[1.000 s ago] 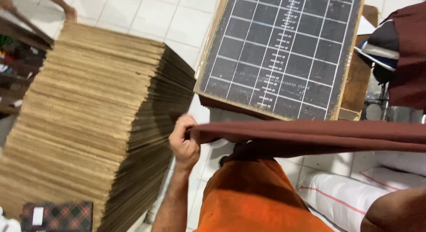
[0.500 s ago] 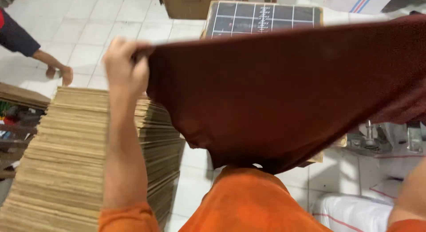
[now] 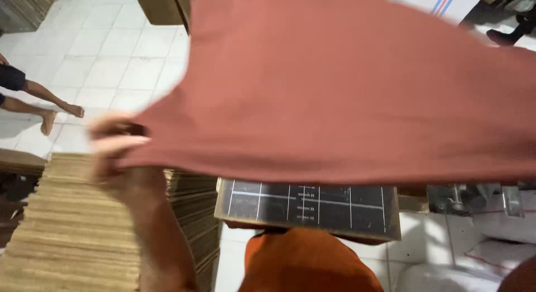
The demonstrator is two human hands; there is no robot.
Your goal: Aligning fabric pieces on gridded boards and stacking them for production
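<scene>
Spreading now: cloth (image 3: pixel 346 85) has been lifted higher and opened flat above the board (image 3: pixel 307 205), which half a second ago it draped over. Left hand (image 3: pixel 114 144) is clamped on its near corner, left of the board; right hand is unseen, grip unknown

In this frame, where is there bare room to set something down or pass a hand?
Bare white tiled floor lies upper left, between another person's bare legs and the red-brown cloth. The dark gridded board shows an uncovered strip below the cloth. It is crowded lower left, where the left hand grips the cloth edge over the cardboard stack. The right hand is out of view.
</scene>
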